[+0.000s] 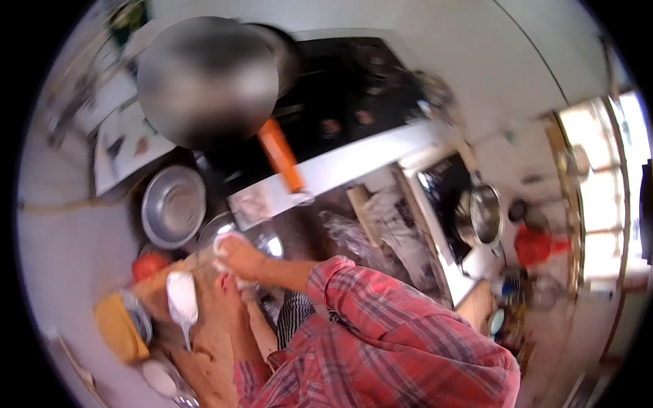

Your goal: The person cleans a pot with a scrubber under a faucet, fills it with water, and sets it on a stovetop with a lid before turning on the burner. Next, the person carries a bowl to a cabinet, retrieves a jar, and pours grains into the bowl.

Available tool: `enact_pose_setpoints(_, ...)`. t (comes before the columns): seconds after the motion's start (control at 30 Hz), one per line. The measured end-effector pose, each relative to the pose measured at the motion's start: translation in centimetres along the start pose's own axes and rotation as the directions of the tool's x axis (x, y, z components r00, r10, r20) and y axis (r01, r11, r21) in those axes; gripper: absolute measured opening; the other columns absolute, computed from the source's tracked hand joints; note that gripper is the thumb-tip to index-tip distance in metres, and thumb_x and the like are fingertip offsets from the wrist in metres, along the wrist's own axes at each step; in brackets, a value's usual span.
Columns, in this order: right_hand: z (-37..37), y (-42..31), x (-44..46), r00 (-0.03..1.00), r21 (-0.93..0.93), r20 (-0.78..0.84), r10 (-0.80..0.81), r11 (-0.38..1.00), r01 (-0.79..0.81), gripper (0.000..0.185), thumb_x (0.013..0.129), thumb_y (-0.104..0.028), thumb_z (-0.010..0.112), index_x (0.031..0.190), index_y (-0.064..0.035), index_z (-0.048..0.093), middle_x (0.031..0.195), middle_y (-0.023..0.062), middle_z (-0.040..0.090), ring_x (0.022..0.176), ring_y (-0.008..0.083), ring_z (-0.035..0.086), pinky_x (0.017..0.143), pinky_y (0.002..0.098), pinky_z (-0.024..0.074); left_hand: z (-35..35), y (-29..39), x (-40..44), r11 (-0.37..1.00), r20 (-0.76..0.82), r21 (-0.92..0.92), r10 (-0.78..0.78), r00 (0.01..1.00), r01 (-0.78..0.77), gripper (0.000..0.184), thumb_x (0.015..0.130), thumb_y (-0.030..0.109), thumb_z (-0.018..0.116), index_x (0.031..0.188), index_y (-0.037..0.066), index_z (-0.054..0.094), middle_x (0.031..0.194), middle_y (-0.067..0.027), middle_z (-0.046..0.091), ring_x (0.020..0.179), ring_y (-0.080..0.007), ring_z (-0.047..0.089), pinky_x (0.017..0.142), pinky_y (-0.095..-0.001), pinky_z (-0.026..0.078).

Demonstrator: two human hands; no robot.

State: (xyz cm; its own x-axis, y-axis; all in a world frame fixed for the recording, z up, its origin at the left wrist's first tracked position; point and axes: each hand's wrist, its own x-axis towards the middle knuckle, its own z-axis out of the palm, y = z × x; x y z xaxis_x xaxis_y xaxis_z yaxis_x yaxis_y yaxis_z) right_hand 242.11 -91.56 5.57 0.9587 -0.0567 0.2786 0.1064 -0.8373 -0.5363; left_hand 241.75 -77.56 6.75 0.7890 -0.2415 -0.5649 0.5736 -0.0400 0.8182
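My right hand (239,258) reaches out from a rolled plaid sleeve and is closed around a soft-looking white thing (221,243), too blurred to name. Just below it is my left hand (229,285), its fingers curled together; whatever they hold is hidden. Under and behind my hands lies shiny round metalware (272,245), partly covered by them. On the wooden board (214,347) to the left rests a white-topped scoop-like utensil (182,299) with a pale handle. A wide metal basin (174,207) stands beyond my hands.
A black stove (340,88) runs across the back, with a pan's orange handle (281,155) jutting over its front edge. A yellow container (119,328) and a red object (149,265) sit at left. Rightward are a steel pot (485,213) and crumpled clear plastic (350,231).
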Motion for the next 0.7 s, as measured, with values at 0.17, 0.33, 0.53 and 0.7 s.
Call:
enact_pose_setpoints(0.17,-12.9,-3.2,-7.8,0.934,0.070,-0.104,0.343,0.939,-0.337,0.040,0.070,-0.022,0.065,0.108,-0.0108,0.062,0.111,0.0171,0.051,0.110,0.0356,0.046,0.099,0.0433,0.0362,5.0,0.4,-5.3,0.970,0.319,0.148,0.135,0.938,-0.191,0.028,0.091,0.014,0.056,0.115,-0.001,0.052,0.105,-0.0060,0.059,0.092,-0.0130,0.054,0.080,-0.0266,0.046)
enact_pose_setpoints(0.33,-24.9,-1.8,-19.4,0.635,0.094,-0.511,0.579,0.772,-0.629,0.054,0.058,-0.017,0.075,0.110,-0.0157,0.061,0.102,0.0155,0.047,0.105,0.0376,0.048,0.083,0.0450,0.0465,19.2,2.8,-14.1,0.873,0.694,0.299,0.078,0.716,-0.386,0.025,0.091,0.012,0.056,0.110,-0.004,0.058,0.104,-0.0074,0.060,0.090,-0.0128,0.056,0.080,-0.0259,0.046)
enact_pose_setpoints(0.53,-38.5,0.9,-35.2,0.304,0.097,-0.744,0.595,0.546,-0.832,0.051,0.057,-0.016,0.076,0.106,-0.0126,0.063,0.102,0.0174,0.049,0.100,0.0356,0.050,0.081,0.0426,0.0468,37.2,-0.1,-25.7,0.680,0.978,0.042,0.122,0.169,-0.732,0.023,0.087,0.008,0.058,0.108,-0.001,0.061,0.091,-0.0097,0.060,0.084,-0.0155,0.059,0.074,-0.0269,0.047)
enact_pose_setpoints(0.7,-45.4,4.9,-46.8,0.054,0.187,-0.832,0.551,0.373,-0.909,0.046,0.059,-0.017,0.075,0.104,-0.0105,0.065,0.096,0.0168,0.052,0.093,0.0341,0.054,0.075,0.0408,0.0483,49.2,-7.1,-33.8,0.649,0.991,-0.106,0.132,-0.026,-0.754,0.025,0.085,0.008,0.059,0.109,0.000,0.061,0.096,-0.0148,0.062,0.086,-0.0229,0.062,0.075,-0.0300,0.048)
